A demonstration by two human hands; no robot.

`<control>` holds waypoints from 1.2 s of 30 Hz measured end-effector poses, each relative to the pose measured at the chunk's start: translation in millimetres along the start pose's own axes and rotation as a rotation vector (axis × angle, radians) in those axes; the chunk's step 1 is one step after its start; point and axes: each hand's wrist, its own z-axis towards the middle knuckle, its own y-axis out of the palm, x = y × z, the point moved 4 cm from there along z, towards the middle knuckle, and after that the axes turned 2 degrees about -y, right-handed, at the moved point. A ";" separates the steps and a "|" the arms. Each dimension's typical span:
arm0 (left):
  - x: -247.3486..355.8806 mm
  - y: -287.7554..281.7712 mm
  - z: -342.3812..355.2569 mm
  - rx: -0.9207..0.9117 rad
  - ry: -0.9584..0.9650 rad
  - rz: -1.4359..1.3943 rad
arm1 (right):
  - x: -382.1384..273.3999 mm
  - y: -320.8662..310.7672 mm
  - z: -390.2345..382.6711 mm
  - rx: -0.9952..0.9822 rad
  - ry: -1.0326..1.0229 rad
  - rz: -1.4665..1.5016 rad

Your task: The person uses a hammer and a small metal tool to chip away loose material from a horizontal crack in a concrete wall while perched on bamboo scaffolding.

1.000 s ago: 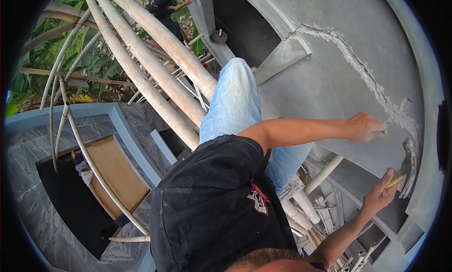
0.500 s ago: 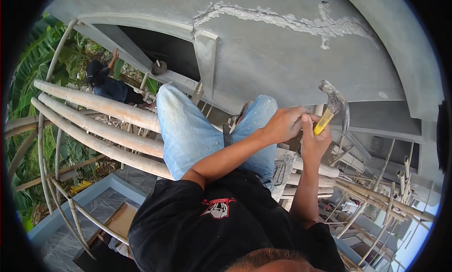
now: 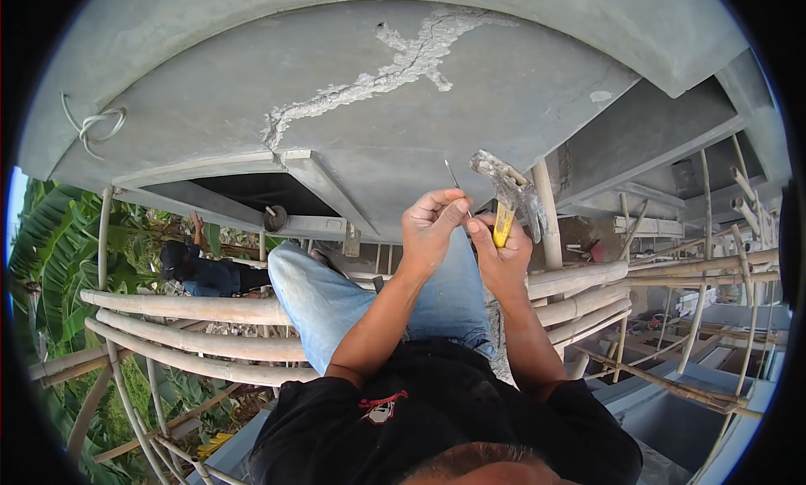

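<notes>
- Left hand (image 3: 430, 229): fingers (image 3: 445, 206) pinched closed on a thin nail (image 3: 453, 176). The nail rises straight out of the fingertips; its long axis runs up and slightly left, tip toward the grey wall (image 3: 353, 141) above.
- Right hand (image 3: 504, 258): fingers wrapped closed around the yellow handle of a hammer (image 3: 508, 195). The grey, crusted head sits just above the knuckles, handle axis near upright.
- Key relation: the hammer head lies just right of the nail, at about the same height, close but apart. The left hand holds the nail; the right thumb nearly touches the left fingertips.
- A pale cracked patch (image 3: 395, 69) runs across the wall, well above and left of both hands.
- Bamboo poles (image 3: 193, 313) pass below the hands; a second person (image 3: 206, 271) is far off to their left.
</notes>
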 end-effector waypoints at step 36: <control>81.4 43.3 132.7 0.009 -0.023 -0.323 | 19.2 14.9 23.1 0.136 -0.148 0.270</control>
